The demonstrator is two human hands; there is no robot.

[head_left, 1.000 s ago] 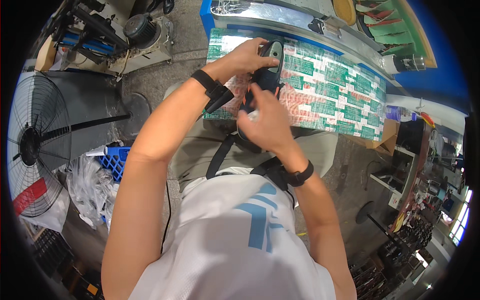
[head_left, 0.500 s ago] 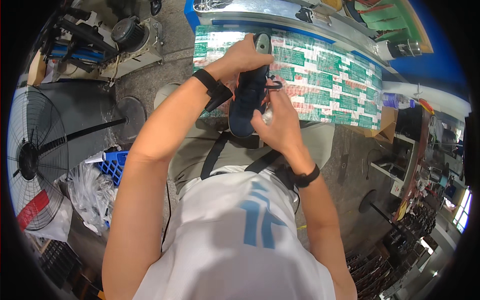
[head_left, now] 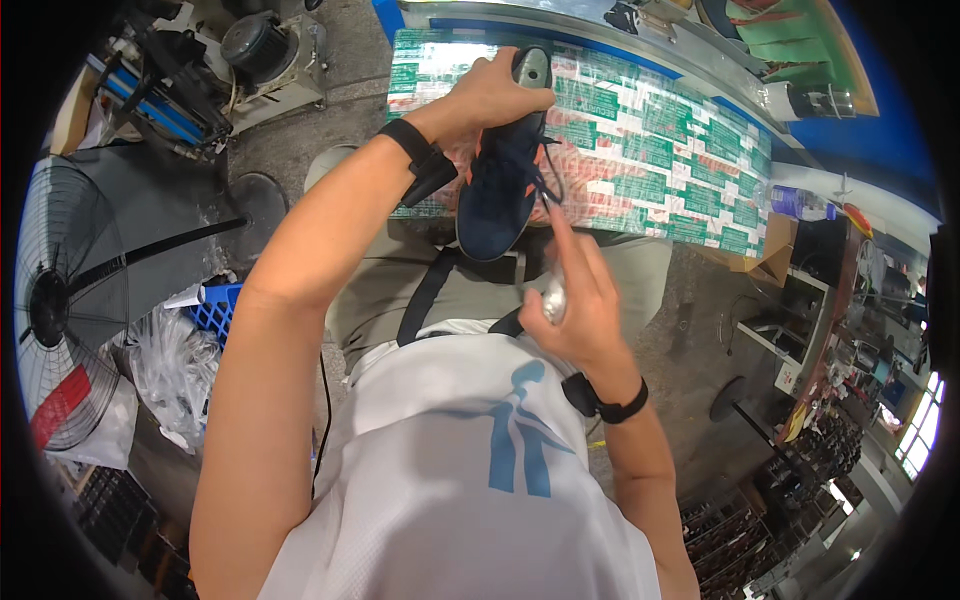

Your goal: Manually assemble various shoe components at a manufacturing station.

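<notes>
A dark navy shoe [head_left: 495, 205] with orange accents points its toe toward me over my lap. In its heel opening sits a grey-green shoe last [head_left: 531, 70] with a round hole. My left hand [head_left: 492, 95] is closed around the heel end of the shoe and last. A dark lace [head_left: 549, 180] hangs loose on the shoe's right side. Close to that lace, my right hand [head_left: 585, 300] has its index finger stretched out. Its other fingers curl around a small whitish wad [head_left: 553, 297], whose exact kind I cannot make out.
Behind the shoe lies a surface wrapped in green-and-white printed tape [head_left: 665, 175], up against a metal-edged bench [head_left: 570, 35]. A black floor fan [head_left: 60, 300] stands at left, near a blue crate [head_left: 217, 312] and plastic bags [head_left: 178, 375]. A motor machine [head_left: 262, 60] is at far left.
My right hand has drawn back from the shoe's side toward me, its index finger now extended. The lace it was at now hangs loose. My left hand keeps its hold on the heel.
</notes>
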